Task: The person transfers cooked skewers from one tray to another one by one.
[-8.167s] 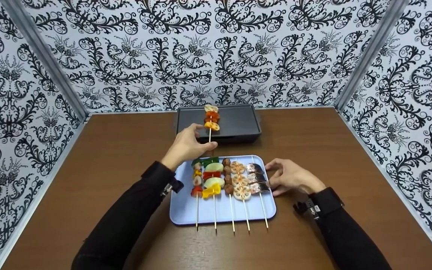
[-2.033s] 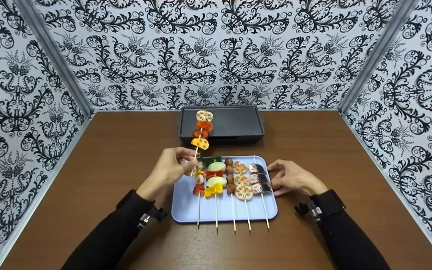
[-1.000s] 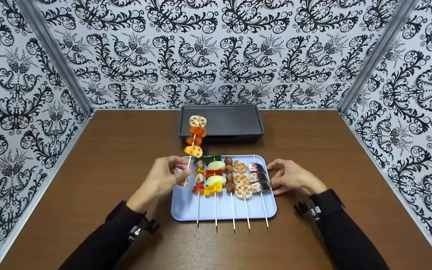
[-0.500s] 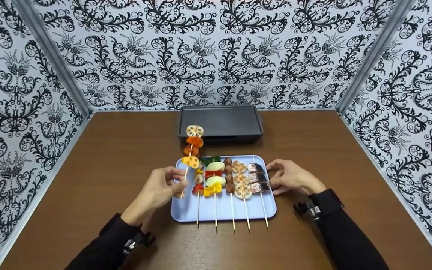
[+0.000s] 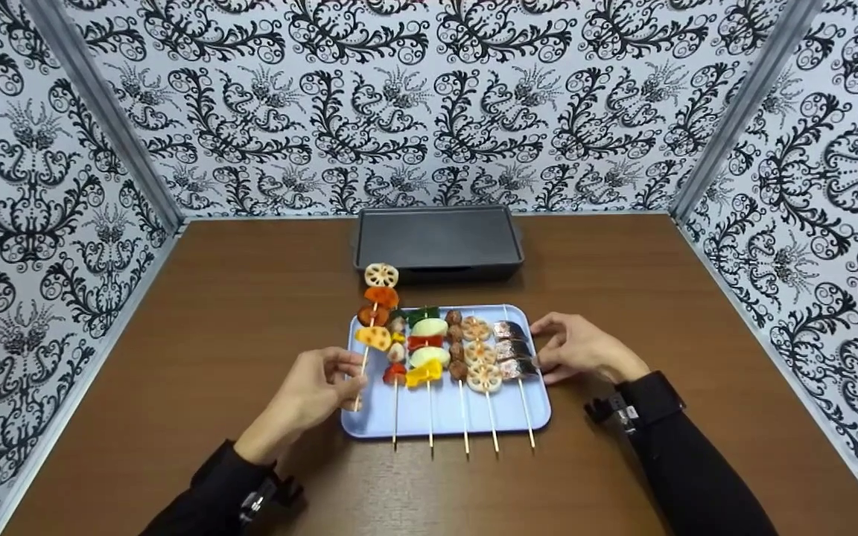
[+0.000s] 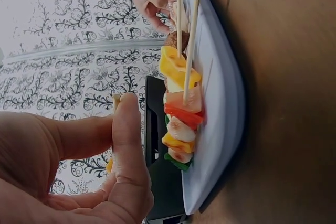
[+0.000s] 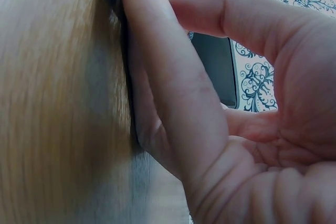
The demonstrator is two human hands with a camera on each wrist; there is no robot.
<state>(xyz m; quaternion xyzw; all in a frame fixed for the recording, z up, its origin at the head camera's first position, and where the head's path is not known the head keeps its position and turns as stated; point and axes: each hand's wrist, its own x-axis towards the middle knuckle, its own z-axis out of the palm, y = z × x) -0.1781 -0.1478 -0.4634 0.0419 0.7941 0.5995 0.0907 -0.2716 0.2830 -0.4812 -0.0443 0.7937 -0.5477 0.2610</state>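
My left hand [image 5: 313, 391] pinches the bare stick end of a food skewer [image 5: 375, 339] between thumb and fingers. This skewer carries a lotus root slice on top, with orange and yellow pieces below, and slants over the left edge of a pale blue tray [image 5: 447, 423]. In the left wrist view, thumb and finger of the left hand [image 6: 128, 150] meet on the stick, hiding most of it. My right hand [image 5: 585, 350] grips the tray's right rim beside the fish skewer [image 5: 516, 361]. The right wrist view shows the right hand [image 7: 181, 87] low against the rim.
Several skewers lie side by side on the tray: mixed vegetables [image 5: 427, 350], brown balls [image 5: 456, 348], lotus slices [image 5: 482, 353]. Their stick ends overhang the front rim. A dark grill plate [image 5: 440, 238] stands behind on the brown table [image 5: 250, 298]. Patterned walls enclose it.
The left hand has lifted the lotus-topped skewer away from the grill plate and brought it nearer and leftward, over the tray's left edge. The right hand has stayed at the tray's right rim.
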